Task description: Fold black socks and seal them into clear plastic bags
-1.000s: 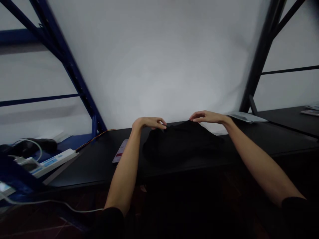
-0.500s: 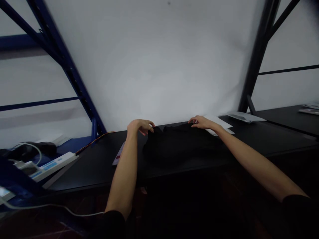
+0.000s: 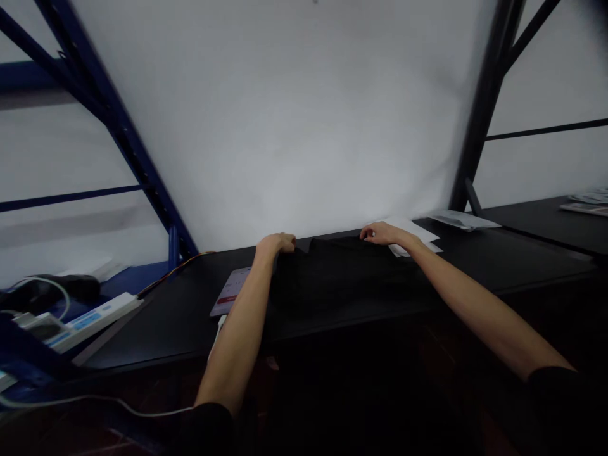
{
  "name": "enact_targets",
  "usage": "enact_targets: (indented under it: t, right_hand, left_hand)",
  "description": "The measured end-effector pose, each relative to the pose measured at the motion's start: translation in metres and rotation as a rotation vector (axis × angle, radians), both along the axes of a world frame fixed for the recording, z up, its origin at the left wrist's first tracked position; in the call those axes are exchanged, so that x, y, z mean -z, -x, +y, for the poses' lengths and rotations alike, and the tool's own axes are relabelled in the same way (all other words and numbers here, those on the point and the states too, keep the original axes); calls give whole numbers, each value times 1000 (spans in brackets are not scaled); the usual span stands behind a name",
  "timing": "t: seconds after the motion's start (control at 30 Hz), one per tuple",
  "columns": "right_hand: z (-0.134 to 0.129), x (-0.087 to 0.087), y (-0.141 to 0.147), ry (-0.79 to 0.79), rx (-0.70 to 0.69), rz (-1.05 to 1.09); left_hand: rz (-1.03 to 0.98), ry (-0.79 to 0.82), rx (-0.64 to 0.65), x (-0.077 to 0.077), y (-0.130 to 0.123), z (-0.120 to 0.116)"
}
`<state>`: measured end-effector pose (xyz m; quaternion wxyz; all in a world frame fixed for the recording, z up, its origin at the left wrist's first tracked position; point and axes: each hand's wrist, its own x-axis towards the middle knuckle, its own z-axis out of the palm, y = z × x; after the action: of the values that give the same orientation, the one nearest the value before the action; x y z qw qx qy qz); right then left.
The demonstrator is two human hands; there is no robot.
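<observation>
A black piece of cloth, perhaps a garment, lies spread on a black shelf top. Its outline is hard to make out against the dark surface. My left hand is closed on the cloth's far left corner, wrist bent. At the far right corner, the fingers of my right hand pinch the edge. Left of the cloth lies a phone or tablet with a lit screen, partly covered by my left forearm. A white cable plug shows at its near end.
White papers lie beyond my right wrist, with a pale plastic bag farther right. On the left are a power strip, cables and a blue rack post. A white wall rises behind the shelf.
My left hand has moved slightly right and its fingers have closed on the cloth's corner. The right fingers have drawn together at the edge. More of the lit screen shows.
</observation>
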<state>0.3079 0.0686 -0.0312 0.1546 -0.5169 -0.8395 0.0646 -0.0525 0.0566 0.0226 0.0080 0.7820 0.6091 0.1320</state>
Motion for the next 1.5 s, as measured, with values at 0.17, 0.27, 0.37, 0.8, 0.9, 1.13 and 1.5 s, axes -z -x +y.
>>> enact_targets:
  t: [0.17,0.27,0.37,0.8,0.9,1.13,1.5]
  right_hand:
    - [-17,-10,14,-249,-10,99]
    - [-23,-4,31,-194,-130,173]
    - [-21,12,45,-15,-121,87]
    - [-3,20,28,-194,141,-187]
    - [2,18,11,-279,184,-167]
    - [10,12,-11,-264,116,-13]
    - [9,18,-8,-151,15,12]
  left_hand:
    - [61,-214,287,2,-50,-8]
    - [1,-231,335,19,-80,-18]
    - [48,-129,244,46,-100,-23]
    - [82,-61,46,68,-88,-2]
    - [41,-93,54,64,-82,1]
    - [-46,-25,99,51,-65,8]
    - [-185,227,138,48,-38,30]
